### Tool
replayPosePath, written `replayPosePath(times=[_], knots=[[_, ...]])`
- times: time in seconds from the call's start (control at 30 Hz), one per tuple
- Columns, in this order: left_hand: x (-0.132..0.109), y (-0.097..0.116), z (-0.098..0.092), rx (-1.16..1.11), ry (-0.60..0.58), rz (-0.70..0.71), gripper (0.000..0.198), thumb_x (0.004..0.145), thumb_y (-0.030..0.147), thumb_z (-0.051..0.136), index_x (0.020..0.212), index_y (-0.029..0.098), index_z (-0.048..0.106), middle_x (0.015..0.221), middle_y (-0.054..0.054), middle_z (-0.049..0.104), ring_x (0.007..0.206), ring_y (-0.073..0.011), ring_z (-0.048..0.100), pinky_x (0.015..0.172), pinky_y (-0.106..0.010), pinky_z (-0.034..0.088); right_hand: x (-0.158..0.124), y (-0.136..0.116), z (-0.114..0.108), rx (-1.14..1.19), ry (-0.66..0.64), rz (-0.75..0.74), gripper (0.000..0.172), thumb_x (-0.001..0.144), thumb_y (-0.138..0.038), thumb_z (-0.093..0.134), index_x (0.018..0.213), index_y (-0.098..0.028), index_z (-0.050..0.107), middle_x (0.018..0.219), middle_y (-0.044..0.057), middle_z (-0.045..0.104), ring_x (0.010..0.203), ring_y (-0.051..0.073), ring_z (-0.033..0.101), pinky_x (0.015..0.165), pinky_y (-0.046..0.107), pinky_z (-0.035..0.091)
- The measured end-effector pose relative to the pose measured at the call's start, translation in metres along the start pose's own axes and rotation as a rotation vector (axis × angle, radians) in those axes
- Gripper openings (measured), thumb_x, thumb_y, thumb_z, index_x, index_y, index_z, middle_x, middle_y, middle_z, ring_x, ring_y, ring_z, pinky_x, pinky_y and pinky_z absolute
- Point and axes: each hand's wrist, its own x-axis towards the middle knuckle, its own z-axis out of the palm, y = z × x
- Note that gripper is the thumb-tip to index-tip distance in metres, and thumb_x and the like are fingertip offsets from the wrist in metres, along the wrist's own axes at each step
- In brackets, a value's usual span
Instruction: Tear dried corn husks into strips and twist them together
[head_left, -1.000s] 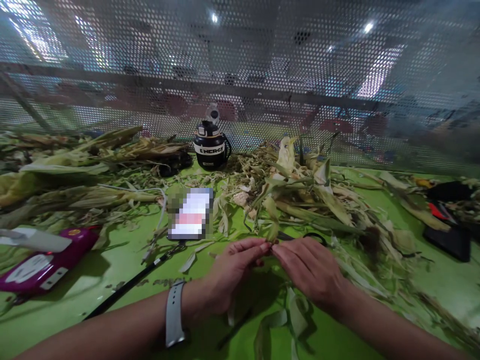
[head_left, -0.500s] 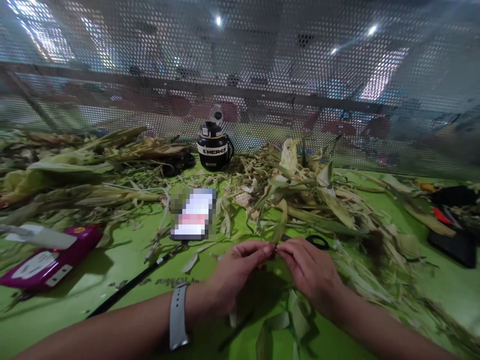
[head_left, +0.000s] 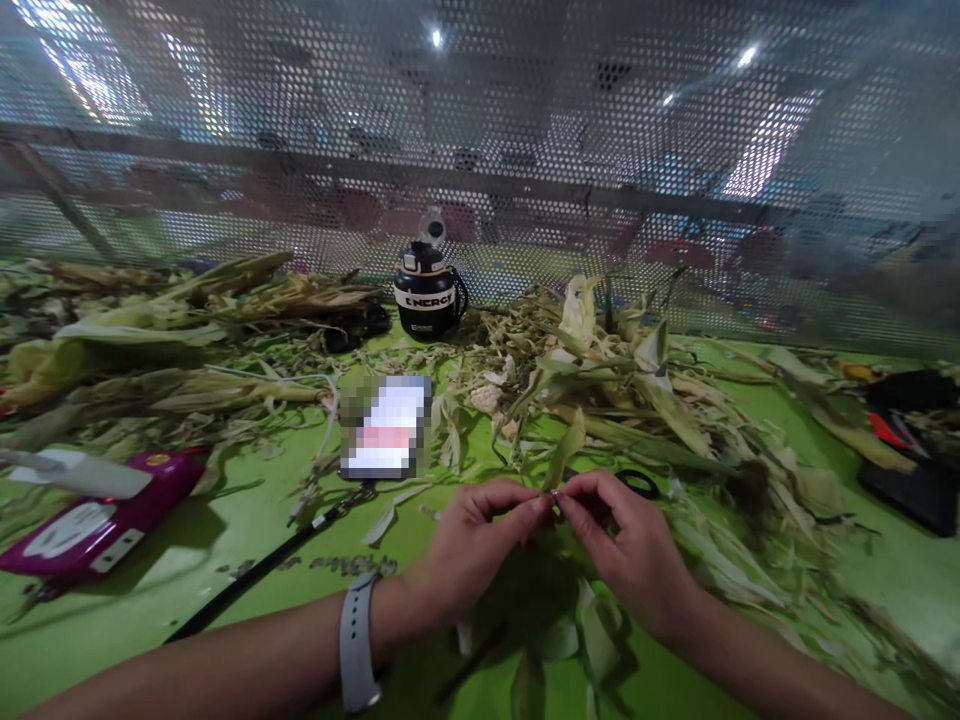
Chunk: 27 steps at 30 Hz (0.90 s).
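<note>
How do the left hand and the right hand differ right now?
The left hand has a pale band at its wrist; the right hand has a bare wrist. The left hand comes in from the lower left, the right hand from the lower right. Both pinch the same green husk strip at their fingertips.

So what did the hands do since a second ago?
Not much. The left hand and right hand kept pinching the husk strip between their fingertips. The right hand's fingers curled up more, and the strip's free end leaned over to the right. The black bottle, phone, pink case and husk piles stayed put.
</note>
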Motion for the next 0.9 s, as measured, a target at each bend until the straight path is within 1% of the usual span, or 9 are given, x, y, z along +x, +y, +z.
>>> replayPosePath(times=[0.1, 0.2, 0.37, 0.43, 0.5, 0.63, 0.73, 0.83, 0.9], knots=[[-0.002, 0.004, 0.002, -0.057, 0.043, -0.055, 0.017, 0.071, 0.034, 0.068, 0.067, 0.018, 0.072, 0.063, -0.001, 0.061, 0.063, -0.0133, 0.049, 0.060, -0.023, 0.038, -0.001, 0.002, 0.001, -0.197, 0.081, -0.246, 0.008, 0.088, -0.022, 0.052, 0.092, -0.016, 0.056, 0.080, 0.004, 0.064, 0.074, 0.015, 0.061, 0.064, 0.025, 0.050], [-0.003, 0.004, 0.004, -0.124, 0.073, -0.087, 0.017, 0.069, 0.034, 0.069, 0.066, 0.019, 0.072, 0.066, -0.002, 0.063, 0.063, -0.0135, 0.049, 0.061, -0.023, 0.038, -0.001, 0.004, 0.000, -0.356, 0.099, -0.441, 0.010, 0.087, -0.019, 0.054, 0.097, -0.014, 0.056, 0.083, 0.007, 0.064, 0.080, 0.017, 0.060, 0.070, 0.028, 0.050], [-0.004, 0.002, 0.003, -0.179, 0.098, -0.127, 0.017, 0.069, 0.035, 0.070, 0.070, 0.018, 0.073, 0.075, -0.004, 0.066, 0.070, -0.0150, 0.053, 0.067, -0.024, 0.040, 0.000, 0.005, -0.008, -0.498, 0.026, -0.602, 0.023, 0.086, -0.008, 0.052, 0.108, -0.007, 0.055, 0.092, 0.012, 0.066, 0.084, 0.021, 0.060, 0.075, 0.034, 0.049], [-0.005, 0.002, 0.003, -0.189, 0.100, -0.128, 0.017, 0.069, 0.035, 0.070, 0.070, 0.018, 0.072, 0.076, -0.004, 0.066, 0.072, -0.0151, 0.053, 0.068, -0.024, 0.040, 0.002, 0.003, -0.012, -0.545, 0.012, -0.647, 0.023, 0.087, -0.007, 0.048, 0.109, -0.006, 0.056, 0.092, 0.013, 0.066, 0.085, 0.022, 0.060, 0.076, 0.035, 0.049], [-0.005, 0.002, 0.003, -0.200, 0.095, -0.124, 0.018, 0.069, 0.035, 0.070, 0.069, 0.018, 0.071, 0.075, -0.003, 0.065, 0.071, -0.0145, 0.053, 0.068, -0.024, 0.040, 0.004, 0.001, -0.015, -0.575, 0.028, -0.683, 0.022, 0.089, -0.008, 0.044, 0.106, -0.007, 0.057, 0.089, 0.013, 0.066, 0.082, 0.021, 0.060, 0.073, 0.035, 0.049], [-0.004, 0.001, 0.004, -0.188, 0.096, -0.115, 0.017, 0.068, 0.035, 0.072, 0.070, 0.017, 0.071, 0.074, -0.002, 0.065, 0.070, -0.0137, 0.053, 0.068, -0.023, 0.040, 0.005, -0.001, -0.014, -0.611, 0.069, -0.691, 0.022, 0.090, -0.009, 0.041, 0.102, -0.009, 0.059, 0.084, 0.012, 0.066, 0.079, 0.020, 0.060, 0.072, 0.034, 0.049], [-0.003, 0.001, 0.004, -0.190, 0.108, -0.125, 0.016, 0.068, 0.033, 0.071, 0.073, 0.019, 0.072, 0.076, -0.002, 0.066, 0.070, -0.0142, 0.054, 0.067, -0.024, 0.040, 0.003, 0.004, -0.008, -0.572, 0.035, -0.646, 0.022, 0.090, -0.009, 0.041, 0.104, -0.009, 0.057, 0.088, 0.012, 0.065, 0.081, 0.020, 0.060, 0.075, 0.035, 0.049], [-0.003, 0.000, 0.004, -0.195, 0.106, -0.118, 0.012, 0.068, 0.030, 0.070, 0.075, 0.020, 0.072, 0.072, -0.001, 0.065, 0.066, -0.0131, 0.052, 0.066, -0.024, 0.039, 0.001, 0.008, -0.003, -0.437, 0.007, -0.546, 0.018, 0.090, -0.010, 0.043, 0.101, -0.012, 0.057, 0.087, 0.010, 0.065, 0.081, 0.019, 0.061, 0.073, 0.032, 0.050], [-0.003, 0.000, 0.005, -0.196, 0.099, -0.102, 0.010, 0.068, 0.029, 0.071, 0.074, 0.021, 0.072, 0.068, 0.000, 0.064, 0.064, -0.0123, 0.051, 0.065, -0.024, 0.039, 0.002, 0.007, -0.002, -0.315, 0.009, -0.414, 0.014, 0.091, -0.014, 0.044, 0.094, -0.015, 0.057, 0.082, 0.007, 0.064, 0.075, 0.017, 0.061, 0.067, 0.027, 0.051]])
